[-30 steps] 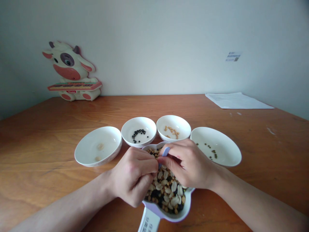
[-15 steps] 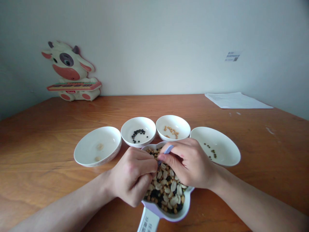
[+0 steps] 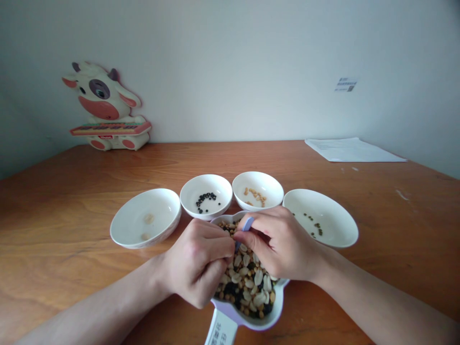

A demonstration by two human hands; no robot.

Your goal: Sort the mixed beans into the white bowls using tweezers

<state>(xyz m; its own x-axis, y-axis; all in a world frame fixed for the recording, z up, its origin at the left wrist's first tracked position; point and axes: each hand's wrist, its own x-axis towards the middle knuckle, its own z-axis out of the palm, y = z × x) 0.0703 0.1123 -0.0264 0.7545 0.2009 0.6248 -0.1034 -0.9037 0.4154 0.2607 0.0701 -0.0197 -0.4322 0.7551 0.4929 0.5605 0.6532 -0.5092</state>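
Observation:
A lavender-rimmed pan (image 3: 279, 306) holds mixed peanuts (image 3: 258, 277), black beans, yellow beans and smaller seeds. Above it, my right hand (image 3: 282, 239) pinches a flat lavender plastic strip (image 3: 247, 224) between thumb and fingers. My left hand (image 3: 201, 258) is closed at the strip's lower end, fingers curled down over the pan. What lies inside its fingertips is hidden. Both hands cover part of the pan's contents. The pan's labelled handle (image 3: 223, 326) points toward me.
Four white bowls arc behind the pan: one with two pale pieces (image 3: 124, 225), one with black beans (image 3: 189, 189), one with yellow beans (image 3: 275, 184), one with green beans (image 3: 341, 225). A cow toy (image 3: 108, 110) and papers (image 3: 354, 149) are at the back.
The lavender strip has tilted more upright in my right hand, and the right fingers have shifted slightly. My left hand and the pan stay in place.

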